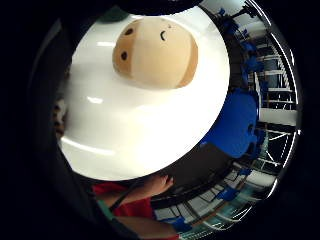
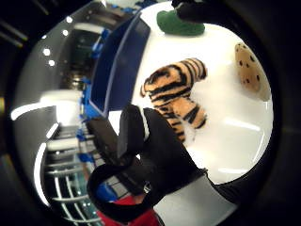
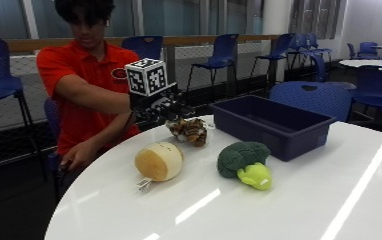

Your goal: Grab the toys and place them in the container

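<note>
Outside view: gloved hand (image 3: 156,106), fingers loosely spread and holding nothing, above tiger (image 3: 190,131) just beside bin (image 3: 271,126); cookie (image 3: 158,160) and broccoli (image 3: 245,161) near bin on table (image 3: 324,200); risk: a pinch on the tiger's limb may slip short of the bin.

No readable text or labels

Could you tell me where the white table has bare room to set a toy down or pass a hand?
The near half of the round white table, in front of the tan round plush and green broccoli plush, is bare. It is crowded at the far edge, where the gloved right hand hovers over the striped tiger plush beside the dark blue plastic bin.
</note>
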